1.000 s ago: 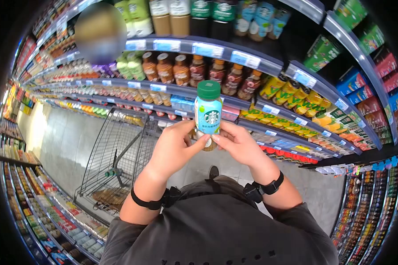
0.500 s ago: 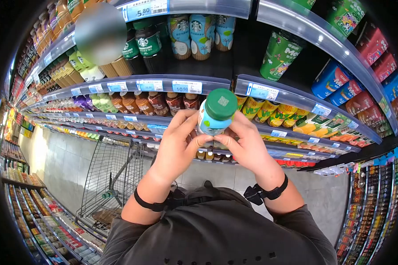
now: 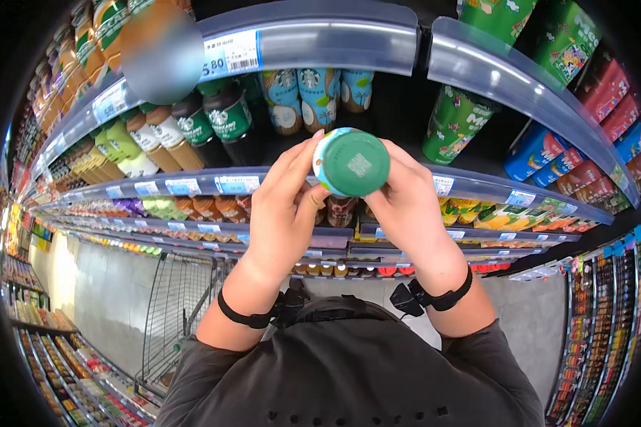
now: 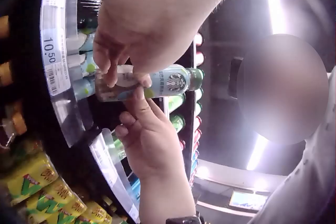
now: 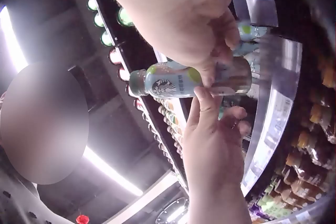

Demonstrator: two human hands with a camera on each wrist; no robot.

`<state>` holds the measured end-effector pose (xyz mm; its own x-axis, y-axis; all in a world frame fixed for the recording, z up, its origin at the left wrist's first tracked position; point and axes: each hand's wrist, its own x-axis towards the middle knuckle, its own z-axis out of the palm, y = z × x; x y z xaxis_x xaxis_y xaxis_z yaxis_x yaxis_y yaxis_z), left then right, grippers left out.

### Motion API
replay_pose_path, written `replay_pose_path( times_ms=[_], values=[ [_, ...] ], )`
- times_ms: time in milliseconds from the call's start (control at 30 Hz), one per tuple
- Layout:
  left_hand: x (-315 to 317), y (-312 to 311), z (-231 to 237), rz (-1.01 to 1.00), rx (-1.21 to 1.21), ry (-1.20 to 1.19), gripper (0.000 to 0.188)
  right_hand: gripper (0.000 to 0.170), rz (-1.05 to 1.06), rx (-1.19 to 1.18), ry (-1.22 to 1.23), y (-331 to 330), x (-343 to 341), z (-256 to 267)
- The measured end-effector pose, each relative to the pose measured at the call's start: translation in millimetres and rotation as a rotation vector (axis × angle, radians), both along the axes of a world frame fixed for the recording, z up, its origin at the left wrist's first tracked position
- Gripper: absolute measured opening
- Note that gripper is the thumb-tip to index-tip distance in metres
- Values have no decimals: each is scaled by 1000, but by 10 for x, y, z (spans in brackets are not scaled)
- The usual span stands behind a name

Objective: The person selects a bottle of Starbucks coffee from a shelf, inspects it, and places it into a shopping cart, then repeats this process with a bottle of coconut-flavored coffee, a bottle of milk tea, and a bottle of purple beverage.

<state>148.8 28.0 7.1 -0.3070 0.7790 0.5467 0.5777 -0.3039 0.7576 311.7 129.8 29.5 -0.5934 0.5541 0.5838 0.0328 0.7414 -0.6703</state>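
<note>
Green-capped bottle (image 3: 355,164) is gripped between left hand (image 3: 283,199) and right hand (image 3: 409,196), apparently near its base

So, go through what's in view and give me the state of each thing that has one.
Held bottle: closed, gripped by both hands
Green cap: on, facing the head camera
Left hand: gripping the bottle
Right hand: gripping the bottle
Blue bottles: standing on the shelf, tops hidden
Green cup: standing on the shelf
Ceiling light: lit
</note>
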Motion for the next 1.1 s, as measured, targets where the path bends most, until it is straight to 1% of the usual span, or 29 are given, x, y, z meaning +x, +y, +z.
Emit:
replay_pose_path(
  times_ms=[100,133,167,233,267,300,367,400,467,600,667,800,867,1000,1100],
  values=[
    [-158,214,-26,-60,31,-40,58,50,-46,8,-26,125,-141,19],
    [-208,274,-38,-26,21,50,52,44,-70,20,-50,167,-177,22],
    [-249,308,-27,-37,23,51,52,44,-80,21,-49,185,-206,51],
    [-312,347,1,11,-24,162,50,41,-192,10,-238,202,-255,117],
    [-342,361,23,46,-8,233,50,39,-223,61,-232,209,-297,119],
    [-356,354,85,43,-10,230,50,39,-225,59,-236,223,-328,138],
    [-375,329,212,66,-238,166,50,40,-237,49,-301,238,-381,192],
    [-408,351,174,65,-241,165,50,40,-238,46,-303,251,-409,203],
    [-464,403,68,97,-62,219,47,38,-227,-23,-337,273,-445,220],
    [-530,346,80,107,-74,225,45,35,-216,-38,-381,282,-503,286],
    [-588,312,54,70,-79,248,44,32,-222,-101,-434,288,-536,295],
    [-657,217,79,89,-78,289,42,31,-199,-71,-398,278,-600,275],
    [-687,157,121,119,-142,360,41,31,-175,-55,-390,274,-652,269],
    [-727,73,116,150,-173,342,41,31,-165,-55,-408,274,-738,233],
    [-758,4,122,134,-176,290,42,32,-159,-38,-405,280,-770,202]
  ],
)
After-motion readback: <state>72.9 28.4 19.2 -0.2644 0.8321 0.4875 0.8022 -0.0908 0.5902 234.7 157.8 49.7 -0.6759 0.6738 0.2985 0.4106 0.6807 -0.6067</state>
